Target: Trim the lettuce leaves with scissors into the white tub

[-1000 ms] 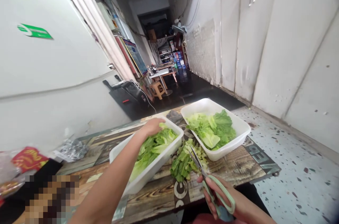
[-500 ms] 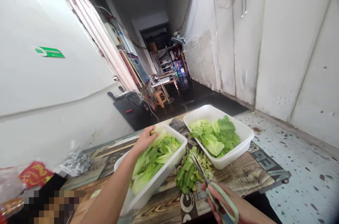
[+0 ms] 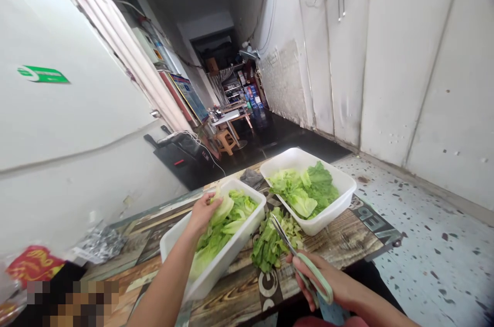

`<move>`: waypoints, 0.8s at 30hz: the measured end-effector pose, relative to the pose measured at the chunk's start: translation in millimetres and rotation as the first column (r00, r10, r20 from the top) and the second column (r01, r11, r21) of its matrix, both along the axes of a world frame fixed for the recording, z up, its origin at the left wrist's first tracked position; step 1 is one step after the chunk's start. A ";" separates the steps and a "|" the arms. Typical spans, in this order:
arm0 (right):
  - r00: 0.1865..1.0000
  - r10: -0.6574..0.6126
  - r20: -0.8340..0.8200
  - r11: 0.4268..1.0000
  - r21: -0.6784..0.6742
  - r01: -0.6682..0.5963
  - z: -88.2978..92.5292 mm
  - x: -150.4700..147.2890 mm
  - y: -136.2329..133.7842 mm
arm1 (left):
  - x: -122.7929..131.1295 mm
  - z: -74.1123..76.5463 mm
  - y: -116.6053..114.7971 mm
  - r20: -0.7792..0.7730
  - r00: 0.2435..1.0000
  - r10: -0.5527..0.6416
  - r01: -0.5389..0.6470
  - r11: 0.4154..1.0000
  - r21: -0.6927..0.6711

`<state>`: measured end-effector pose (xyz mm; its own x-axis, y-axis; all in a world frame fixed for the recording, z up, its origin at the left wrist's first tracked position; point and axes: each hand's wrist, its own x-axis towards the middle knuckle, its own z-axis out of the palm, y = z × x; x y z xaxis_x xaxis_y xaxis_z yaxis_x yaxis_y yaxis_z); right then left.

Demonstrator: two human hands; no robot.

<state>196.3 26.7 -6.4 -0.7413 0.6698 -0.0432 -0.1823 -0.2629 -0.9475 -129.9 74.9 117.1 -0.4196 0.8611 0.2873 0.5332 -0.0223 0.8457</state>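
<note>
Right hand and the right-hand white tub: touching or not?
Apart. The head view shows a strip of tabletop between the right hand and the near wall of the right-hand white tub.

The table in front of me has a patchwork wood-plank top, with big lettering at its right end. A left white tub and a right white tub stand on it, a heap of lettuce leaves between them, a crumpled grey cloth behind, crinkled silvery packaging far left.
</note>
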 end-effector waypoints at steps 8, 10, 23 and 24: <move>0.999 -0.021 0.032 1.000 -0.006 0.021 2.0 -3.4 3.9 | 28.6 21.6 -11.6 -0.479 0.861 0.169 -0.075 0.975 0.209; 0.999 -0.016 0.038 1.000 0.011 0.016 3.1 -2.3 4.0 | 44.8 22.9 -18.8 -0.337 0.940 0.047 -0.010 0.994 0.112; 0.991 0.016 0.134 0.943 0.327 -0.059 25.9 27.4 -0.4 | 142.6 -16.2 -56.6 0.806 0.555 -0.203 0.446 0.891 -0.083; 0.988 0.006 0.151 0.932 0.357 -0.061 25.5 27.7 -0.6 | 143.9 -18.9 -56.1 0.808 0.556 -0.193 0.439 0.894 -0.089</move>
<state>224.0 26.1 19.1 -0.7674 0.6352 0.0872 -0.0329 0.0968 -0.9948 14.0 18.8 98.2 -0.0584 0.9669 -0.2485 -0.3099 0.2191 0.9252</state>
